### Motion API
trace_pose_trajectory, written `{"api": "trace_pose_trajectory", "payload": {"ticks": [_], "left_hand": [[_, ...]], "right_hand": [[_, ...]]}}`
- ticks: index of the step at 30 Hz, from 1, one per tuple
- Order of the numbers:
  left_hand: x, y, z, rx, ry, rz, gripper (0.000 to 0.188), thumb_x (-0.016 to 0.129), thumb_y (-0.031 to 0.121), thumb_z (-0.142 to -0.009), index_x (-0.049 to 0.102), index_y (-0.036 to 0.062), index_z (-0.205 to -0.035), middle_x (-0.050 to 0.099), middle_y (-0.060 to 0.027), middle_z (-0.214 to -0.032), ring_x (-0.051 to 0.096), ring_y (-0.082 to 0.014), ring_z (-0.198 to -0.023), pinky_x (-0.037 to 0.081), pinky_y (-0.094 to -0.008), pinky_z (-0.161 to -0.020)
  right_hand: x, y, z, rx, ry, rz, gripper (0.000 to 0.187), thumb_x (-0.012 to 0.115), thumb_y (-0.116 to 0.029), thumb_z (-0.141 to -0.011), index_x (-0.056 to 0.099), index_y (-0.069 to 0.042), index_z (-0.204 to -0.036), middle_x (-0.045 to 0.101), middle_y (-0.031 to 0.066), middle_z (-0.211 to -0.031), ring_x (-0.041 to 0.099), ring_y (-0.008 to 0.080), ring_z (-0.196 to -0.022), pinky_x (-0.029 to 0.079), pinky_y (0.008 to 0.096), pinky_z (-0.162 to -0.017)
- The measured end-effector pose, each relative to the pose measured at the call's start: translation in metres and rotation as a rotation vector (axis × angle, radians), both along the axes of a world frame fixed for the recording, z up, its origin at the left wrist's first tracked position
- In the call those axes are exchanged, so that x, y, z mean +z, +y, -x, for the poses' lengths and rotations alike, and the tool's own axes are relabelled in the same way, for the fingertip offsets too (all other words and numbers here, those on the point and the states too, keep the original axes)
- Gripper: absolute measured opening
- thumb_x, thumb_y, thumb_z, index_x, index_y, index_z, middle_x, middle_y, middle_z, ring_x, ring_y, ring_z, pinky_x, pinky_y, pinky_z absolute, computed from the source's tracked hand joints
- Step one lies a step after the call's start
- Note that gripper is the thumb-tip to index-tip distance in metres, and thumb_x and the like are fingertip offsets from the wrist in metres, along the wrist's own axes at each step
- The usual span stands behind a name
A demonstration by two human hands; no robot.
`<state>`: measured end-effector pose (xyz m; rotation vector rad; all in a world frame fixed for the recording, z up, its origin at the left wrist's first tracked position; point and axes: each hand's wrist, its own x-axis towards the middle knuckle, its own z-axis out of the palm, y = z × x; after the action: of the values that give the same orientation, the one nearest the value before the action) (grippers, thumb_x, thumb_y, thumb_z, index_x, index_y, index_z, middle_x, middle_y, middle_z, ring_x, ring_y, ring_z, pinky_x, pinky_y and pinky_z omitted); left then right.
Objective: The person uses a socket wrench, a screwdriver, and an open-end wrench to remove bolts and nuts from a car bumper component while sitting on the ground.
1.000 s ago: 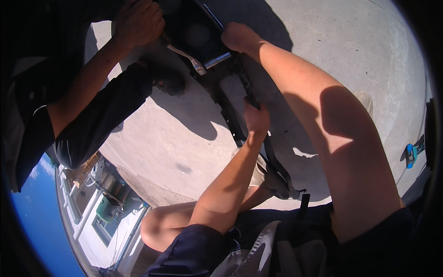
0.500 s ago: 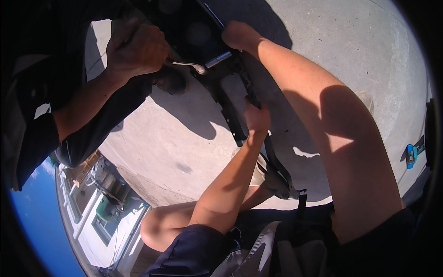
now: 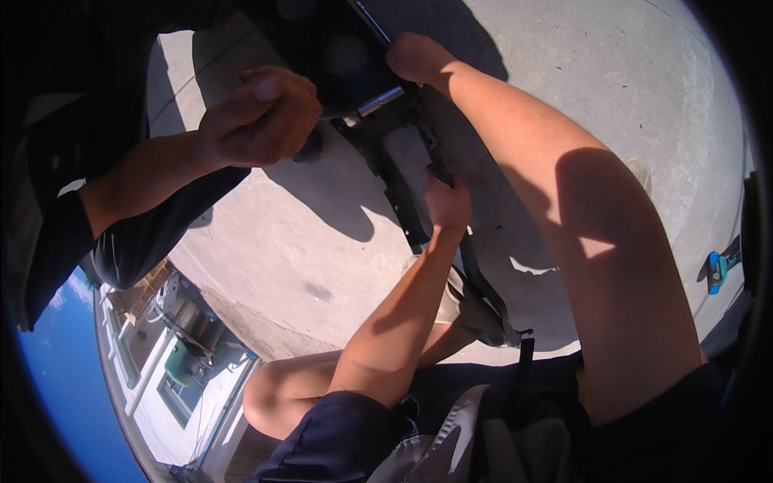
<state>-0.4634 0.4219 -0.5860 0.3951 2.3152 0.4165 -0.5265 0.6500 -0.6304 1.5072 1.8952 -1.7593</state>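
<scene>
My left hand [image 3: 448, 205] is closed around one rail of a long black metal frame [image 3: 394, 193], above the concrete. Farther up, my right hand [image 3: 417, 60] is closed, and a slim chrome bar [image 3: 372, 22] runs into it; the fingers are mostly turned away. Just below and left of that hand, a chrome socket [image 3: 380, 102] lies across the frame's dark upper end. A co-worker's fist [image 3: 266, 117] comes in from the left, closed on a silver wrench-like tool [image 3: 345, 121] that reaches to the socket. Most of its handle is hidden by the fist.
My shoe [image 3: 451, 294] stands beside the frame's lower end on the concrete ground [image 3: 314, 241]. A blue tool [image 3: 715, 272] lies far right. The co-worker's dark-clothed leg [image 3: 161, 229] is at left. Behind stands a white building [image 3: 153, 394] with a green tank [image 3: 183, 362] in front.
The co-worker's fist has swung right and slightly down, turning with the tool and covering more of its handle. My two hands and the frame keep their places.
</scene>
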Motion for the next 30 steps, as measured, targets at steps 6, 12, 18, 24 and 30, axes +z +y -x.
{"api": "trace_pose_trajectory", "payload": {"ticks": [6, 12, 18, 24, 30], "left_hand": [[0.001, 0.000, -0.001, -0.025, 0.000, 0.000, 0.040, 0.052, 0.014, -0.086, 0.046, -0.0005, -0.123, 0.063, -0.0320, -0.100, 0.059, -0.0492, -0.097, 0.049, -0.0518, -0.081], [0.000, 0.002, -0.002, -0.022, -0.014, -0.029, 0.038, 0.053, 0.013, -0.085, 0.047, -0.0010, -0.120, 0.063, -0.0318, -0.101, 0.059, -0.0490, -0.098, 0.048, -0.0520, -0.081], [0.000, 0.000, 0.001, 0.000, -0.011, -0.017, 0.038, 0.053, 0.013, -0.085, 0.048, -0.0001, -0.120, 0.063, -0.0308, -0.102, 0.059, -0.0487, -0.098, 0.048, -0.0520, -0.082], [0.002, 0.002, -0.002, -0.017, -0.003, -0.003, 0.039, 0.053, 0.013, -0.085, 0.047, 0.0001, -0.122, 0.063, -0.0299, -0.104, 0.058, -0.0477, -0.101, 0.047, -0.0519, -0.084], [0.001, 0.003, -0.003, -0.019, -0.004, -0.043, 0.040, 0.053, 0.013, -0.085, 0.048, -0.0005, -0.123, 0.063, -0.0299, -0.106, 0.058, -0.0470, -0.102, 0.048, -0.0509, -0.085]], "right_hand": [[-0.002, 0.001, -0.002, -0.022, 0.015, -0.015, 0.038, 0.049, -0.022, -0.086, 0.066, -0.006, -0.116, 0.061, 0.0195, -0.123, 0.057, 0.0343, -0.117, 0.045, 0.0387, -0.098], [-0.013, 0.000, -0.004, -0.019, 0.033, -0.084, 0.038, 0.048, -0.021, -0.085, 0.067, -0.005, -0.114, 0.065, 0.0201, -0.115, 0.063, 0.0338, -0.105, 0.049, 0.0384, -0.091], [-0.011, -0.001, 0.000, 0.005, 0.040, -0.050, 0.037, 0.048, -0.020, -0.084, 0.068, -0.003, -0.111, 0.068, 0.0201, -0.103, 0.069, 0.0326, -0.087, 0.052, 0.0383, -0.080], [-0.010, -0.001, -0.002, -0.007, 0.044, -0.067, 0.037, 0.047, -0.020, -0.084, 0.068, -0.003, -0.110, 0.068, 0.0205, -0.105, 0.068, 0.0333, -0.089, 0.052, 0.0392, -0.081], [-0.027, 0.000, 0.000, 0.055, 0.060, -0.110, 0.037, 0.046, -0.019, -0.085, 0.068, -0.003, -0.110, 0.068, 0.0205, -0.105, 0.068, 0.0335, -0.089, 0.052, 0.0396, -0.081]]}}
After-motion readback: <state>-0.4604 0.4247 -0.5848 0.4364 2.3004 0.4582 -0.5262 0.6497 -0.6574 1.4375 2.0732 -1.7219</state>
